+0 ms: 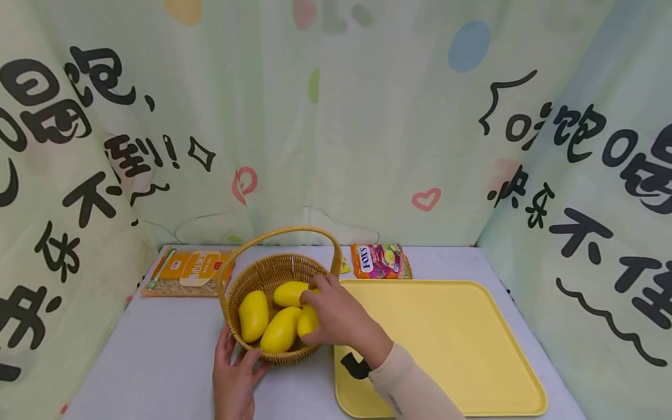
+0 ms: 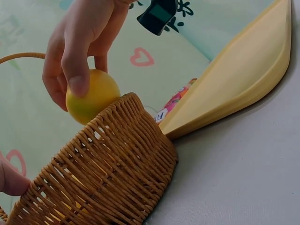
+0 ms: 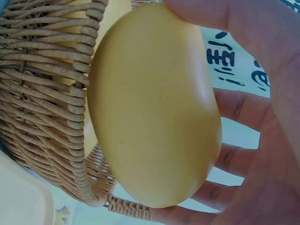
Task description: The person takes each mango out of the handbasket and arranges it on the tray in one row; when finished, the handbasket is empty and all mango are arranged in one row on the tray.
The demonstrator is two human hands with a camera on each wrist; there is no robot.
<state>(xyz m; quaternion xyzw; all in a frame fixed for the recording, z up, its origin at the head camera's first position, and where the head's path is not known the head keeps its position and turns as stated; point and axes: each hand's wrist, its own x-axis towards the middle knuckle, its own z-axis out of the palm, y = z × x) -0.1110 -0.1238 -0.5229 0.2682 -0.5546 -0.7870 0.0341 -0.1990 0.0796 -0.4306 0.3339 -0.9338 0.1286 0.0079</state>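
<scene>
One mango (image 3: 154, 108) is gripped by your right fingers (image 3: 241, 108) while your left fingers (image 1: 224, 350) hold the basket (image 2: 126, 159), apparently to steady it.

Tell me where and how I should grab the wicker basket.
Probably by the crown of its handle, coming from above. That slim arch rises over the wicker basket, its top clear of the rim and the mangoes inside, so it should be easy to close round. Gripping midway between its ends may keep things level.
</scene>
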